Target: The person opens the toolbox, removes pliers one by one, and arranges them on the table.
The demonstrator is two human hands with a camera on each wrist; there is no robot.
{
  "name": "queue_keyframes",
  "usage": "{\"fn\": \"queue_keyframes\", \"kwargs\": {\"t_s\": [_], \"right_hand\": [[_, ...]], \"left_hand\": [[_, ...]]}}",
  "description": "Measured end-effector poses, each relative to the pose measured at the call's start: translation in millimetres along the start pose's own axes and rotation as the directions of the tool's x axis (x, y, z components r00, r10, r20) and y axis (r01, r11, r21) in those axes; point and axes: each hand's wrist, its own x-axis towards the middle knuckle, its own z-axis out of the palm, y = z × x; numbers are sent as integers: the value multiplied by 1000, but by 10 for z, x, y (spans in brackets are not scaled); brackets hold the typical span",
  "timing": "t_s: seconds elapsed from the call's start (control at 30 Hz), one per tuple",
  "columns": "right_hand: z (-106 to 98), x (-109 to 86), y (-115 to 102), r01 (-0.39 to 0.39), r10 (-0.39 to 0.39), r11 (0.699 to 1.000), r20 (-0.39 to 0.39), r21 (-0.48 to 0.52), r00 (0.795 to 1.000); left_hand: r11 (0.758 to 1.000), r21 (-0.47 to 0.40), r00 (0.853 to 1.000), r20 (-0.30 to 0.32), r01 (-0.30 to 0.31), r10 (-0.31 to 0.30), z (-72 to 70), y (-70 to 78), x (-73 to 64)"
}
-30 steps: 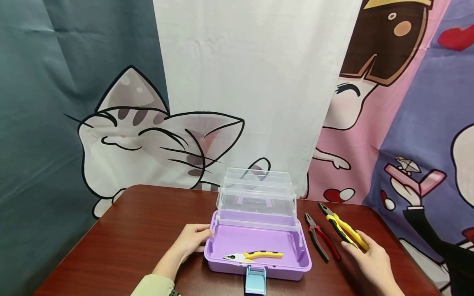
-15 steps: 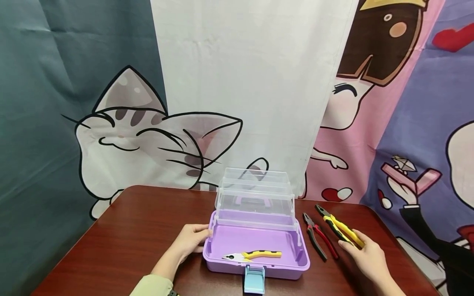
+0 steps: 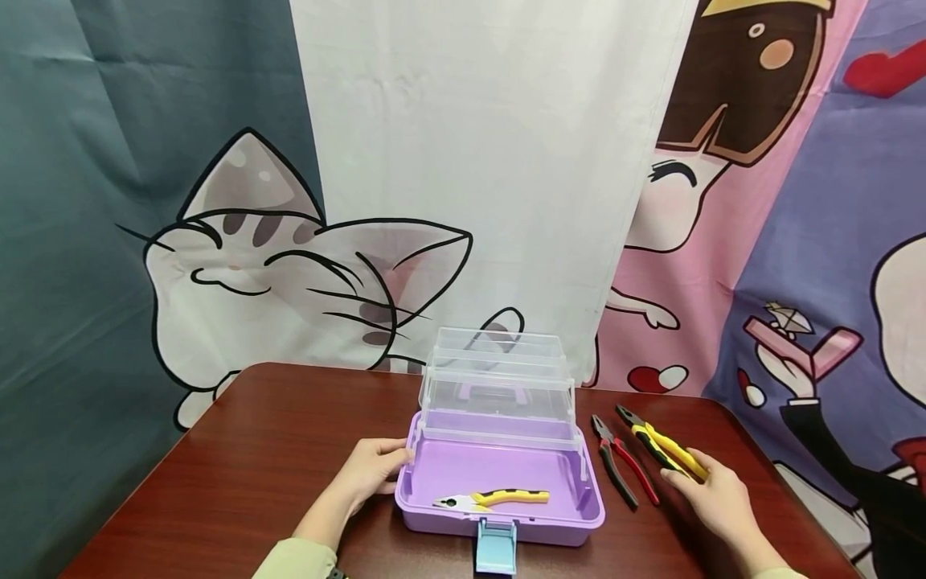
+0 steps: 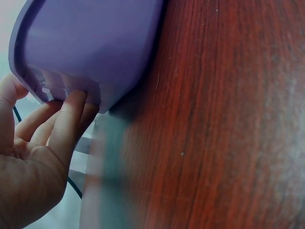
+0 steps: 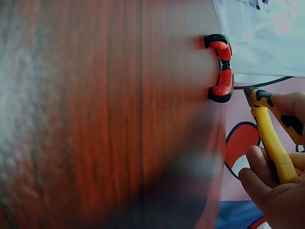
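Yellow-and-black pliers (image 3: 670, 447) dipped slightly in the right hand (image 3: 723, 498).
Its fingers curled round the handles, right of the red-and-black pliers (image 3: 614, 444); the jaws sat a little lower than a second earlier. The left hand (image 3: 372, 468) pinched the purple box's (image 3: 546, 531) left side, unchanged; white-headed pliers (image 3: 510, 496) lay inside.

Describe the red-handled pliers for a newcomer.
On the brown table, find the purple box. Between it and the right hand lie the pliers. Their red-and-black handles set them apart from the yellow pair in the box and the held yellow pair.
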Motion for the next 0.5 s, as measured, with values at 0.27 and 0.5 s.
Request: {"fn": "queue_keyframes", "kwargs": {"t_s": [0.27,0.5], "right_hand": [[14,63,41,0,0,1000,10,-14,1000],[17,142,42,-30,33,999,76,-30,997]], "left_hand": [[1000,2,1000,5,-1,1,5,-4,4],[1000,-1,1000,8,-6,6,-4,-5,-9]]}}
